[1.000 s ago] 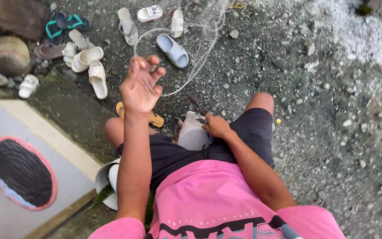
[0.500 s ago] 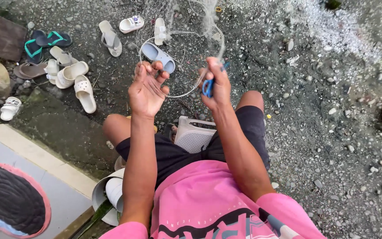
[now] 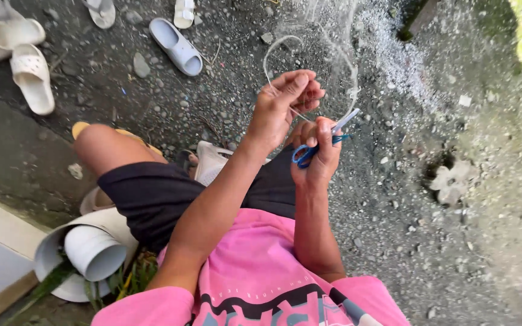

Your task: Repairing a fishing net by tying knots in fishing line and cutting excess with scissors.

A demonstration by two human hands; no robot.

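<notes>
Fishing line (image 3: 273, 51), a thin pale strand that fades into fine translucent netting toward twelve o'clock, arcs up from the left hand (image 3: 282, 105) over the gravel ground (image 3: 442, 253). The left hand's fingers (image 3: 300, 81) are bunched together, thumb against fingertips, pinching the strand just where it meets the mesh. The right hand (image 3: 318, 157), at five o'clock of the left and nearly touching it, is closed around small blue-handled scissors (image 3: 327, 136); the thumb sits through one loop, and the blades point to two o'clock, seemingly a little apart, their tips near the line.

The line looks very light, limp and slick, likely to slide through a loose pinch and easy to lose sight of against the grey stones. It seems best held close to the spot being worked, kept taut between finger pads.

A white container (image 3: 212, 160) stands between the knees at seven o'clock of the hands. Pale sandals (image 3: 176, 45) lie scattered at ten and eleven o'clock, and white pipe sections (image 3: 89, 250) rest by the left hip.
</notes>
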